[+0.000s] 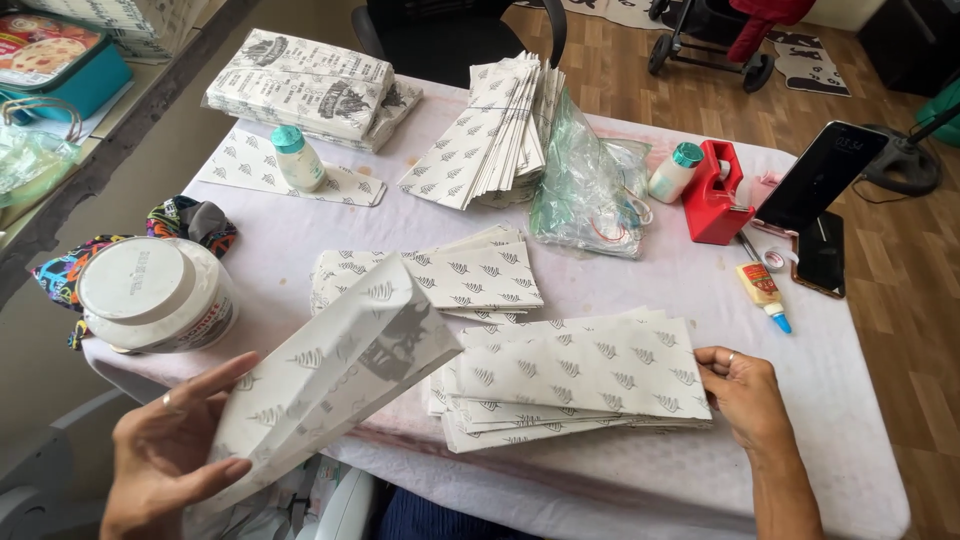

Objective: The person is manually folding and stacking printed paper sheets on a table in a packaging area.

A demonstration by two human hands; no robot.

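My left hand [165, 450] pinches one finished printed paper bag [330, 375] while my right hand [745, 390] lies spread against the unfolded sheets [580, 375], many waiting.

place: home room | signs: wood floor [620, 80], stroller [715, 30], cloth-covered table [660, 290], office chair [450, 30]
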